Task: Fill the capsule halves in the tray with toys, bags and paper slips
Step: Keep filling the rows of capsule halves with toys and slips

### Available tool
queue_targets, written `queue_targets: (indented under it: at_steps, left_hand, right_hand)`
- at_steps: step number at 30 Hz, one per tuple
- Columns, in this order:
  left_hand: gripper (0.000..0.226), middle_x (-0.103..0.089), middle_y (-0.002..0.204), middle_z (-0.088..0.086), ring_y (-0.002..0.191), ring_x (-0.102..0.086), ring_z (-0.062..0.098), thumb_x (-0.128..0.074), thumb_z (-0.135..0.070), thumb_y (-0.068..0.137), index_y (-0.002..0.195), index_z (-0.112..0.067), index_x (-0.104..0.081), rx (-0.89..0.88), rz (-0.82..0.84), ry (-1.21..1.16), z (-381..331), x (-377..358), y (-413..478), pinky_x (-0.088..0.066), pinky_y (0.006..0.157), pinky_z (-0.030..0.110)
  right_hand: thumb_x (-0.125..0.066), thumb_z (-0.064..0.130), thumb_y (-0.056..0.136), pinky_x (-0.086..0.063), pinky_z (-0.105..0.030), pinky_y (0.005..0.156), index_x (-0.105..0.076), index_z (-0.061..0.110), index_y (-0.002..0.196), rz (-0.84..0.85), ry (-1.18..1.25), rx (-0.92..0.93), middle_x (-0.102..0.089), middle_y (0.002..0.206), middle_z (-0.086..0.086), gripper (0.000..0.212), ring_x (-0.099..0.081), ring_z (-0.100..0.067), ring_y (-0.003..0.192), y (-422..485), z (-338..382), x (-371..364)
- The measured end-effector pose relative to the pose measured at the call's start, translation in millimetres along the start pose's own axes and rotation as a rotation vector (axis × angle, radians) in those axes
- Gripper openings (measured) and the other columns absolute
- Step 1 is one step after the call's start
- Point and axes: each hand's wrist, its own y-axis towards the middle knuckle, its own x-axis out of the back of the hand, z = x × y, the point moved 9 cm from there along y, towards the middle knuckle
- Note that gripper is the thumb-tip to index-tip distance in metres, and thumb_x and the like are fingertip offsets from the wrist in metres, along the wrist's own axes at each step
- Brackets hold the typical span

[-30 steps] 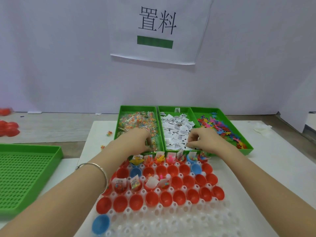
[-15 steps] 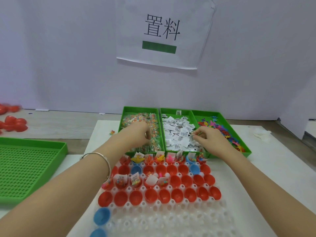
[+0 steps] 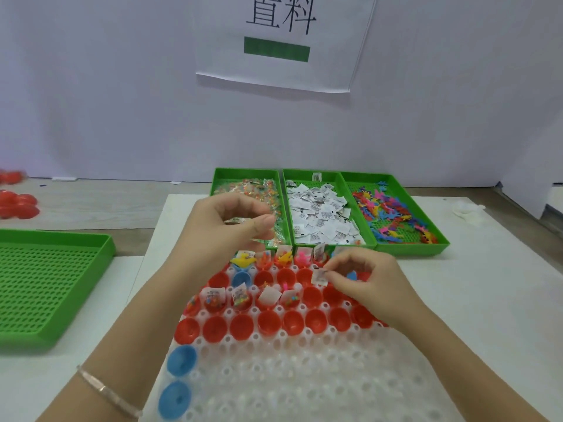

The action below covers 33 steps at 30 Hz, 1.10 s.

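Looks down onto a clear plastic capsule tray (image 3: 304, 376) on a white table, with rows of red capsule halves (image 3: 268, 322) and a few blue capsule halves (image 3: 182, 359) seated in it.

Shows the far row already holding toys and slips, four cups in the third row holding slips and beads, and the nearest red row bare.

Pinches one printed paper slip (image 3: 320, 277) between thumb and fingertips of the right hand (image 3: 365, 278), low over the middle rows, just above unfilled red cups.

Holds the left hand (image 3: 231, 226) up over the near end of the bag bin (image 3: 246, 173), thumb and forefinger closed narrowly on what seems a small clear bag (image 3: 268, 222); too blurred to confirm.

Places the slip bin (image 3: 320, 214) in the middle and the toy bin (image 3: 393, 214) at far right, with an empty green perforated tray (image 3: 45, 284) at left.

Risks, as a judgement:
- Dropping the light slip on a rim or between cups if released too high.
- Doubling a cup already served, since filled and bare cups sit side by side.
- Nudging loose halves with the right wrist lying low over the tray.
- Losing the slick bag from so thin a pinch.
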Motion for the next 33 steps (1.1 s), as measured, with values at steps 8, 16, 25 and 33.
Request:
queue_targets:
  at_steps: [8,16,25,33]
  left_hand:
    - [0.019,-0.073,0.07,0.002,0.053,-0.068,0.013,-0.081,-0.027,0.064,0.078,-0.018,-0.071,-0.079,-0.168,-0.022,-8.4,7.9,-22.9,-0.046,0.043,0.015]
    - [0.017,-0.074,0.071,0.005,0.056,-0.068,0.013,-0.082,-0.017,0.065,0.079,-0.015,-0.073,-0.036,-0.11,-0.047,-4.1,-1.9,-30.7,-0.051,0.048,0.018]
    - [0.01,-0.073,0.075,0.016,0.068,-0.073,0.023,-0.071,0.002,0.078,0.085,-0.004,-0.068,0.156,0.115,-0.231,20.0,-49.4,-39.1,-0.058,0.057,0.025]
    - [0.009,-0.071,0.069,0.001,0.06,-0.07,0.018,-0.077,-0.012,0.08,0.079,-0.015,-0.069,-0.057,0.129,0.185,17.4,-56.7,-40.0,-0.059,0.058,0.031]
  right_hand:
    - [-0.076,0.031,0.078,-0.022,-0.029,0.081,-0.062,0.046,0.071,0.097,-0.454,0.026,-0.066,0.082,0.016,0.022,-0.05,0.0,0.083,-4.4,3.1,-19.8]
    - [-0.075,0.04,0.077,-0.015,-0.027,0.078,-0.057,0.051,0.072,0.11,-0.513,-0.012,-0.061,0.083,0.016,0.021,-0.045,0.005,0.085,-4.0,-3.5,-24.1]
    - [-0.079,0.03,0.067,-0.055,-0.023,0.072,-0.073,0.028,0.099,0.031,0.395,-0.029,-0.073,0.089,0.001,0.033,-0.068,-0.012,0.078,-1.0,30.4,-1.3]
    - [-0.076,0.021,0.068,-0.052,-0.017,0.064,-0.074,0.025,0.081,-0.033,0.372,0.007,-0.074,0.079,0.003,0.013,-0.069,-0.008,0.071,-11.1,27.2,-6.1]
